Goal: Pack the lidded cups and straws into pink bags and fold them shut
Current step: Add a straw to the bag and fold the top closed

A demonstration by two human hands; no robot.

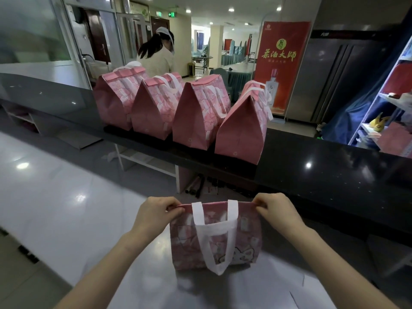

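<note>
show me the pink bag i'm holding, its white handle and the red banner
pink bag [247, 246], head view, printed front panel
white handle [197, 214], head view, left strap near the top
red banner [292, 85], head view, plain red field

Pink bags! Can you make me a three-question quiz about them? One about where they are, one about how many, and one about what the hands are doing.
1. Where do the folded pink bags stand?
A. on the black counter
B. on the floor
C. on the blue shelf

2. How many folded pink bags are in that row?
A. two
B. four
C. six

3. What are the left hand and right hand doing to the near bag?
A. pinching its top edge, one at each end
B. tugging its white handle
C. lying flat beside it

Answers:
1 A: they stand side by side on the dark shiny top.
2 B: four folded tops show in the row.
3 A: fingers and thumbs pinch the rim at both corners.
</note>
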